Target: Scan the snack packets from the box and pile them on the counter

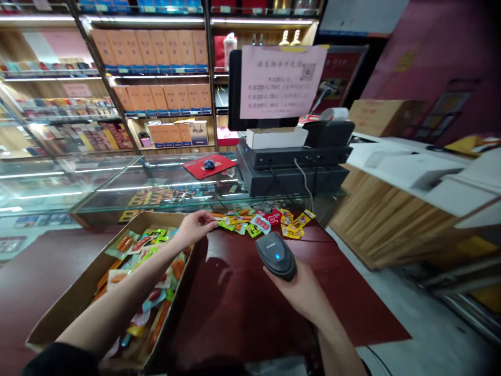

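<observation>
My right hand (303,292) grips a dark grey barcode scanner (276,256) with a lit blue light on top, held over the red-brown table. With its fingers pinched together, my left hand (198,227) is at the left end of a row of snack packets. A small green snack packet (227,225) shows at its fingertips. To the right lie a pale packet with red pieces (261,223), a red packet (273,216) and several yellow packets (293,230). Below my left forearm stands an open cardboard box (58,318) full of wrapped snacks, partly hidden by the arm.
Behind the table is a glass display counter (172,180) with a red mouse pad (195,166) and a blue mouse (209,164). A monitor with a pink sign (279,83) stands above a dark cash drawer (289,180). Boxed goods (156,49) fill back shelves. A wood-sided counter (383,219) is at right.
</observation>
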Available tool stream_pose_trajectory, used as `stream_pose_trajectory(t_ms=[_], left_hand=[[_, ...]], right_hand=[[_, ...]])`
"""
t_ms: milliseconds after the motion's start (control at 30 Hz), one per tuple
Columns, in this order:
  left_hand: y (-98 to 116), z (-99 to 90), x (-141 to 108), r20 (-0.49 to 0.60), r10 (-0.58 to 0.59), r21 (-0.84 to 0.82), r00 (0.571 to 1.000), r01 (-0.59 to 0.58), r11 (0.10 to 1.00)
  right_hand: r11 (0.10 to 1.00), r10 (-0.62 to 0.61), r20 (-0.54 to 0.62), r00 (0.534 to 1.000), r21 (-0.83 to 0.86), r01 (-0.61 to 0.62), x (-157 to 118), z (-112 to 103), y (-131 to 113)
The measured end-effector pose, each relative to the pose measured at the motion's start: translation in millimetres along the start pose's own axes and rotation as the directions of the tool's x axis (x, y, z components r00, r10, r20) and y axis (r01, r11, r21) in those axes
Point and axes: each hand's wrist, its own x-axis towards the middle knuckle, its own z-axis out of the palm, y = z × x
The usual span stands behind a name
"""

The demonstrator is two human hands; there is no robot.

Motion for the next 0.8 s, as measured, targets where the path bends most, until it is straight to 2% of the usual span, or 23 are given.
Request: stream_pose_trajectory(t_ms=[67, 133, 200, 300, 367, 433, 500, 633, 733, 800], left_hand=[[11, 30.1, 19, 0.113, 0.063, 0.081, 0.992, -0.073, 0.994], [20, 63.5, 39, 0.247, 0.115, 0.18, 0.962, -0.162, 0.97], [28, 96.9, 59, 0.366, 0.159, 0.277, 0.917, -0.271, 0.922], [38, 140.1, 83, 0.514, 0.205, 0.411, 0.833, -0.449, 0.793], [43, 161.7, 93, 0.595, 0.158, 0.494, 0.788, -0.513, 0.702], [46, 176.5, 96, 0.633, 0.066, 0.566, 0.771, -0.519, 0.641], [46, 184.8, 93, 0.631, 0.018, 0.605, 0.775, -0.507, 0.614], [42, 184.6, 78, 0.596, 0.04, 0.608, 0.802, -0.483, 0.631], [38, 169.0, 68, 0.572, 0.046, 0.583, 0.819, -0.446, 0.68], [36, 149.2, 65, 0.55, 0.06, 0.553, 0.833, -0.417, 0.722]], right_hand=[[1.0, 0.014, -0.035, 0.999, 0.001, -0.014, -1, -15, 10], [1.0, 0.024, -0.069, 0.997, 0.008, -0.023, -4, -29, 19], [0.999, 0.036, -0.109, 0.993, 0.022, -0.034, -8, -41, 28], [0.997, 0.068, -0.171, 0.983, 0.05, -0.06, -15, -56, 41], [0.995, 0.096, -0.201, 0.975, 0.06, -0.085, -21, -65, 48], [0.991, 0.125, -0.22, 0.967, 0.063, -0.114, -26, -71, 52], [0.989, 0.146, -0.233, 0.962, 0.055, -0.137, -30, -76, 54], [0.989, 0.144, -0.247, 0.958, 0.017, -0.144, -34, -75, 51], [0.991, 0.132, -0.224, 0.966, 0.016, -0.132, -32, -66, 42], [0.994, 0.107, -0.187, 0.976, 0.025, -0.105, -30, -57, 33]])
